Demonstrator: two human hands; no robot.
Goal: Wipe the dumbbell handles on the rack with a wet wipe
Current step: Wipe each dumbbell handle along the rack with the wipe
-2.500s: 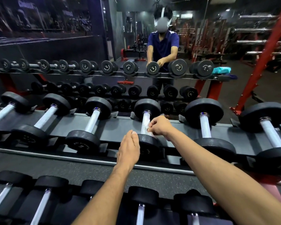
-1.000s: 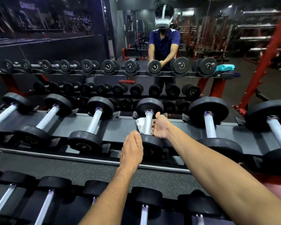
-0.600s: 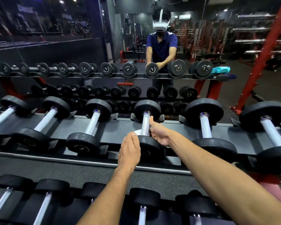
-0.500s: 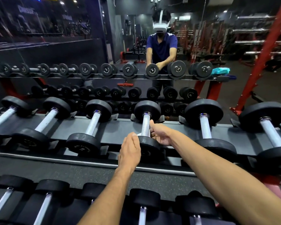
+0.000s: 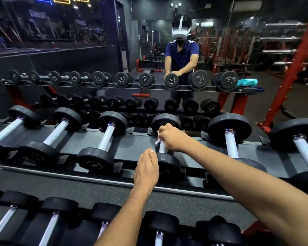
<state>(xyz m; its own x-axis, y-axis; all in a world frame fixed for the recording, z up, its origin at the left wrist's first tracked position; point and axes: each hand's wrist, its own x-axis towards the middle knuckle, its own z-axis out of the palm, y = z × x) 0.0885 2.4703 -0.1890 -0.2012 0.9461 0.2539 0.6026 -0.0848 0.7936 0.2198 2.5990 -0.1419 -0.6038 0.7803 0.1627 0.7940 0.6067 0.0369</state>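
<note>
- Wipe: white, held against the handle of the fourth dumbbell from the left on the top rack tier. Only a small corner is seen past the fingers.
- Right hand: fingers are curled over the upper part of the handle, with the wipe pinched between palm and bar. The far head lies just beyond the knuckles.
- Left hand: laid on the near head, thumb up, fingers bent over its left edge. It is judged to be steadying the weight; whether the head is truly clasped cannot be told from this angle.
- Handling, wipe: judged thin, limp and damp. It is expected to bunch or slip if held loosely, so it is best kept wrapped round the bar under a full-palm grasp.
- Handling, dumbbell: judged heavy and rigid. The knurled handle should drag on the wipe. The weight sits in cradles and may roll slightly under twisting, hence the bracing at the near head.
- Progress: the lower part of the handle, near the left thumb, is seen bare. Remaining handles on the tier are untouched by either hand at this moment.
- Surroundings: a mirror behind the rack shows the person and a teal pack at the rack end.
</note>
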